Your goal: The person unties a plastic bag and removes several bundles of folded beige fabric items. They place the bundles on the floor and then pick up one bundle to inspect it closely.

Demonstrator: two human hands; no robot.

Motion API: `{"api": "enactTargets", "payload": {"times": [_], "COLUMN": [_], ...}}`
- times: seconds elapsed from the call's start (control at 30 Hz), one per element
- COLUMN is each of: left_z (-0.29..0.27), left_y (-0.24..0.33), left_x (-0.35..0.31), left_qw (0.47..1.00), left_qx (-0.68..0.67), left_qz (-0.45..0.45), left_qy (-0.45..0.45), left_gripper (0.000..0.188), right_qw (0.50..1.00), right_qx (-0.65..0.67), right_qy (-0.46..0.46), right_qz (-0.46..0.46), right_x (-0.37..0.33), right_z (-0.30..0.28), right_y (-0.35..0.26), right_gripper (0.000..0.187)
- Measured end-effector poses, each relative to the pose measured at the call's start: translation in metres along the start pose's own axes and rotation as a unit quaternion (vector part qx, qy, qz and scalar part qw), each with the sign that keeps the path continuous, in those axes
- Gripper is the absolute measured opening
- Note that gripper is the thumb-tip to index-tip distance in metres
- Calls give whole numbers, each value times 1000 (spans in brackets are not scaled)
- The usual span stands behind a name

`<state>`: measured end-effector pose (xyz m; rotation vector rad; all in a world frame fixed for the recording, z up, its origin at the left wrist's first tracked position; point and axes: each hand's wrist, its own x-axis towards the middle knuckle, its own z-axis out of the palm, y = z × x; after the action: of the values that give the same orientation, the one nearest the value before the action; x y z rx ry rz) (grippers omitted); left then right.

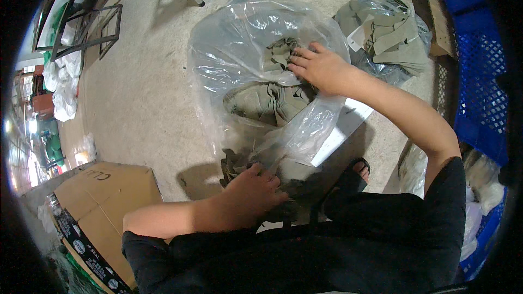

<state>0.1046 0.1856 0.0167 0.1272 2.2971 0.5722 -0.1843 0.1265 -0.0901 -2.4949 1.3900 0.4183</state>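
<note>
A large clear plastic bag [218,38] lies spread on the floor in front of me, with bundles of olive-grey fabric pieces [253,103] in it. My right hand [321,68] reaches over the bag from the right. Its fingers are stretched out and apart, resting against the edge of a rolled fabric bundle [279,54] near the bag's middle. Close to my body, my left hand [248,193] has its fingers bent over a darker stack of fabric pieces [234,163] at the bag's near edge. The underside of that hand is hidden.
Another plastic bag with stacked fabric pieces [395,38] lies at the far right, beside a blue plastic crate [482,76]. A white sheet [340,133] lies under the bag's right side. A cardboard box [109,196] stands at the near left, and a metal frame [81,27] at the far left.
</note>
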Motion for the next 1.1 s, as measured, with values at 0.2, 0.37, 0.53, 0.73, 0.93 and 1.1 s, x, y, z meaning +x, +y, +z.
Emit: {"api": "enactTargets", "payload": {"times": [0.2, 0.37, 0.53, 0.73, 0.93, 1.1], "left_z": [58, 57, 18, -25, -31, -7], "left_y": [-2, -42, -103, -139, -129, -126], "left_x": [16, 21, 30, 35, 19, 31], "left_qw": [997, 958, 892, 824, 754, 718], "left_qx": [35, -285, -351, -344, -514, -583], "left_qz": [-55, -20, -65, -118, -60, -69], "left_qy": [51, -8, 276, 434, 405, 374], "left_gripper": [55, 41, 37, 55, 110, 101], "right_qw": [995, 996, 992, 919, 852, 841], "right_qx": [-85, -74, -19, 175, 345, 378], "right_qy": [-49, 30, 111, 352, 395, 387], "right_qz": [28, -37, -49, 21, 3, 28], "right_x": [12, 11, -17, -53, -71, -73], "right_z": [24, 25, 7, -46, -83, -95], "right_y": [12, 30, 42, 32, -1, 1], "right_gripper": [95, 82, 66, 66, 60, 31]}}
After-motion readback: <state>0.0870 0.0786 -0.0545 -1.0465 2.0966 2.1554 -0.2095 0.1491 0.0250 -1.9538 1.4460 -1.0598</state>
